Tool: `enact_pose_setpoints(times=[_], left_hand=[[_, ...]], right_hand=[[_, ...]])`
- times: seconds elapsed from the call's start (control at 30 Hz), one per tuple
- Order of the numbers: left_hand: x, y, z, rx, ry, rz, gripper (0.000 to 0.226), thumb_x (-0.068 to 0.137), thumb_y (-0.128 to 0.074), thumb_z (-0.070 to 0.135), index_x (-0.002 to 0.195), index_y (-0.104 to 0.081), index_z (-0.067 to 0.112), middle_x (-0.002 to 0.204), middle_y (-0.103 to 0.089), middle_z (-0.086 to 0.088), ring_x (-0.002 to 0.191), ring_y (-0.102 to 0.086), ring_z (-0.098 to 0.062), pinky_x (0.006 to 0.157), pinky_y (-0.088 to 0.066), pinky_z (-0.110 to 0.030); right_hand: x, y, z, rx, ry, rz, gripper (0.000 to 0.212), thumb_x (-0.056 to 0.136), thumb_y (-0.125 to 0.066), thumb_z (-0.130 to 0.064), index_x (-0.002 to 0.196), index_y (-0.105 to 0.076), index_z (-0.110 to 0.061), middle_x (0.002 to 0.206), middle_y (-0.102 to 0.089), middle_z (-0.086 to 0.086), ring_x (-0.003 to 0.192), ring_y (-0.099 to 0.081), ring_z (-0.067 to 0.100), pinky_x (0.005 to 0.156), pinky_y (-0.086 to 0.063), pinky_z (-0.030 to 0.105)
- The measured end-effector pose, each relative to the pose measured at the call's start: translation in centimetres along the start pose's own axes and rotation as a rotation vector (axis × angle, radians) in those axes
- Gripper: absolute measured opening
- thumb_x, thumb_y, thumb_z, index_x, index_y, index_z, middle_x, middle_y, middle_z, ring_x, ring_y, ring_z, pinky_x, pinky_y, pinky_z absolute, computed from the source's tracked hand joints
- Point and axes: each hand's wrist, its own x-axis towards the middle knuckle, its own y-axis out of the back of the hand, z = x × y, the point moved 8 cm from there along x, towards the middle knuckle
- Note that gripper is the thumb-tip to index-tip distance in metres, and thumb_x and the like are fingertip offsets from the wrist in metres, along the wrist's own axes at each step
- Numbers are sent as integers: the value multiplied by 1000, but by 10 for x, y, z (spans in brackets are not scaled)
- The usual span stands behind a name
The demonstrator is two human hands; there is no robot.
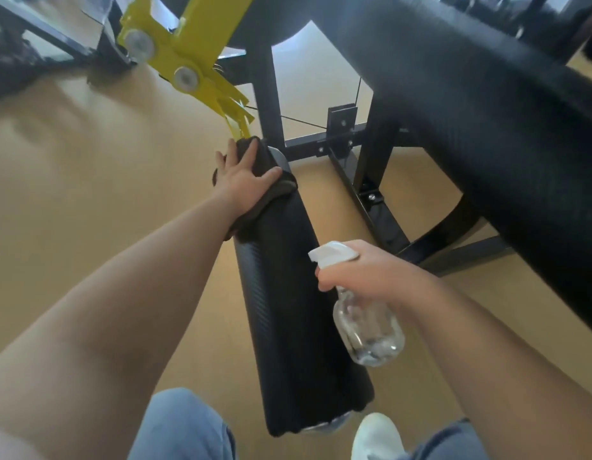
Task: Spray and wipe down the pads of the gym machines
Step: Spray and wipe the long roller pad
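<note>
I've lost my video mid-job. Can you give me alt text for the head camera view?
The left hand presses a dark cloth onto the far end of a black roller pad. The right hand grips a clear spray bottle beside the roller. A larger black pad lies to the right and a yellow bracket is at upper left.

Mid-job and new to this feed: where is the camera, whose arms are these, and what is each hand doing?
There is one view, from a camera worn on a person's head, looking down at their own bare arms; no robot. The long black cylinder in the middle is a gym machine's roller pad; a bigger black pad crosses the upper right. The left hand presses a dark cloth on the roller pad's far end. The right hand grips a clear spray bottle with a white trigger, beside the roller pad.
</note>
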Motion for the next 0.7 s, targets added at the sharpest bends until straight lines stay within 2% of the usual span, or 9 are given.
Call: enact_pose_setpoints(times=[0.1, 0.2, 0.33, 0.4, 0.53, 0.63, 0.7], left_hand=[[-35, -11, -7, -129, 37, -24, 94, 86, -58, 72, 159, -7, 44, 169, 16, 4, 156, 5, -32, 125, -12, -55], [-86, -27, -14, -178, 18, -67, 100, 81, -60, 76, 157, -1, 50, 168, 21, 3, 156, 4, -31, 125, -16, -56], [-165, -46, -11, -289, -5, -109, 97, 87, -63, 64, 157, 4, 50, 166, 26, 2, 157, 5, -25, 125, -11, -41], [-208, -57, -10, -328, -9, -123, 102, 83, -61, 69, 155, 10, 53, 165, 29, 4, 157, 6, -22, 125, -10, -38], [-265, -76, -9, -297, 14, -200, 110, 69, -54, 82, 144, 23, 64, 158, 39, 16, 157, 10, -23, 125, -21, -50], [-253, -71, -6, -251, 16, -197, 105, 74, -53, 80, 142, 26, 66, 158, 39, 15, 156, 14, -27, 124, -20, -55], [-229, -64, -6, -236, 11, -159, 96, 83, -51, 75, 146, 21, 63, 160, 36, 11, 156, 15, -30, 124, -18, -56]], right_hand=[[-8, 1, -2, 14, 7, 15, 27, 85, -69, -17, 110, -66, -8, 90, -52, 4, 80, -53, 18, 66, -48, 29], [-14, -2, -3, 23, 4, 34, 19, 87, -68, -15, 104, -64, -9, 91, -52, 4, 83, -53, 19, 69, -48, 30], [-16, -1, -3, 27, -12, 88, 24, 81, -68, -17, 100, -62, -4, 88, -52, 8, 78, -53, 22, 68, -45, 37], [-17, -1, -2, 49, -17, 103, 19, 81, -69, -17, 95, -61, -8, 89, -53, 9, 78, -54, 23, 71, -46, 38], [-14, -2, 1, 27, -26, 122, 32, 81, -71, -20, 110, -63, -11, 94, -57, 8, 84, -59, 23, 75, -50, 39], [-9, -2, 3, 69, -45, 98, 37, 77, -73, -24, 111, -62, -16, 101, -61, 11, 87, -64, 26, 75, -56, 40], [-5, 3, 9, 155, -82, 101, 45, 75, -74, -23, 117, -61, -16, 108, -64, 13, 94, -68, 29, 79, -60, 43]])
